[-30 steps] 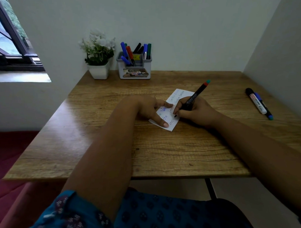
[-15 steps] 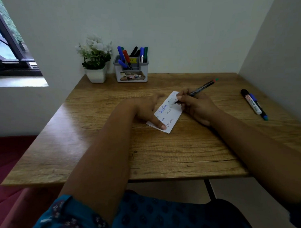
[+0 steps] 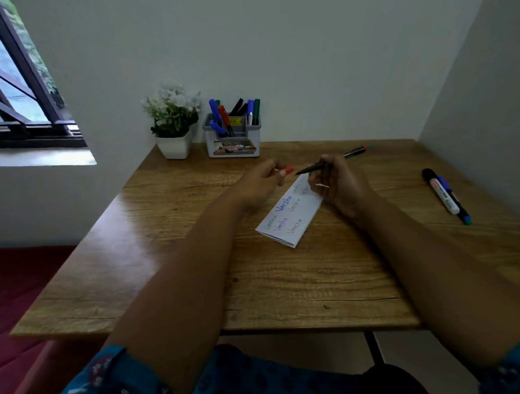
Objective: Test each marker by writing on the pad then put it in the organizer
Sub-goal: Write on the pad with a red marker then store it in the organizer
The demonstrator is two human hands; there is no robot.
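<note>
The white pad (image 3: 290, 215) lies on the wooden desk (image 3: 279, 280), covered with several handwritten words. Above its far end my right hand (image 3: 338, 185) grips a slim black marker (image 3: 313, 168), with its tip pointing left and its red-and-green tail end sticking out to the right. My left hand (image 3: 260, 182) holds a red cap (image 3: 287, 170) just left of that tip, a small gap between them. The grey organizer (image 3: 232, 142) stands at the back of the desk with several markers upright in it.
A white pot of white flowers (image 3: 174, 120) stands left of the organizer. Two more markers, a thick black-and-white one (image 3: 440, 191) and a thin blue one (image 3: 456, 202), lie at the right near the side wall. A window is at the far left.
My right hand stopped writing and lifted the marker off the pad. My left hand left the pad and now holds the red cap up near the marker's tip.
</note>
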